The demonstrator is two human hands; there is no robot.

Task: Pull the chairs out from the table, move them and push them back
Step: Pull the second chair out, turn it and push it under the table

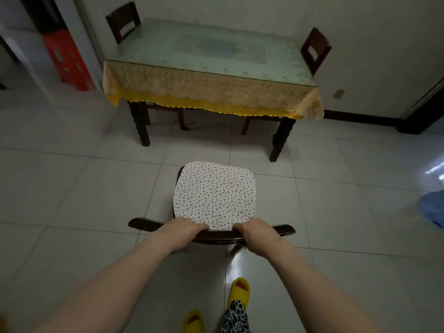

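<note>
A dark wooden chair with a flowered seat cushion stands on the tiled floor, well clear of the table. My left hand and my right hand both grip the curved top rail of its backrest, close together near the middle. The table has a glass top over a yellow lace cloth. Two more dark chairs are tucked in at its ends: one at the far left, one at the far right.
A red plastic stool stands by the doorway at the left. A blue object lies on the floor at the right edge. My feet in yellow slippers are just behind the chair. Open tiled floor lies on both sides.
</note>
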